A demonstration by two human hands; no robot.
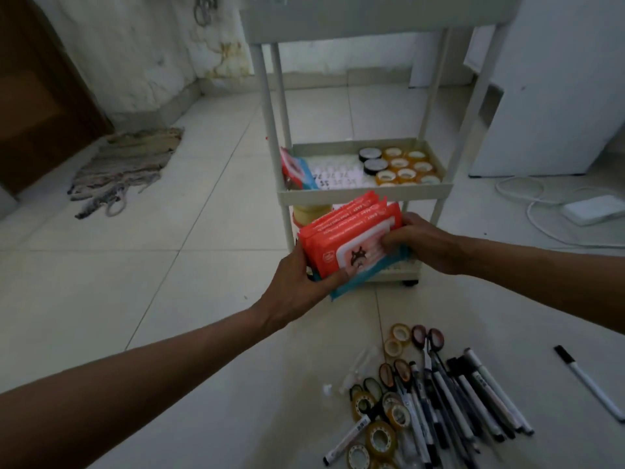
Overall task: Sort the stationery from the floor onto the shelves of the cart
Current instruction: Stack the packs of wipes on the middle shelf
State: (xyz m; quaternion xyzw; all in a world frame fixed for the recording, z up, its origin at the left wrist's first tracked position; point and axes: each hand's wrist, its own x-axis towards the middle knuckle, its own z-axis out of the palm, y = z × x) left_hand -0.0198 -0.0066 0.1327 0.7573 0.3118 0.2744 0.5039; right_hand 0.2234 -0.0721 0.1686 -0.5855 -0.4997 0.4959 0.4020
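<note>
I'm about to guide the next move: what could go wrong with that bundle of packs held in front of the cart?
1. The stack of orange-red plastic packs is only squeezed between the left hand and right hand; middle packs could slip out.
2. The middle shelf's front rim sits just above; the tall stack may catch going under it.

the print on the red packs [351,231] between the left hand [301,282] and right hand [422,245] is too blurred to read — they hide the cart [358,192] bottom shelf behind them; its top tray is cut off above.
</note>
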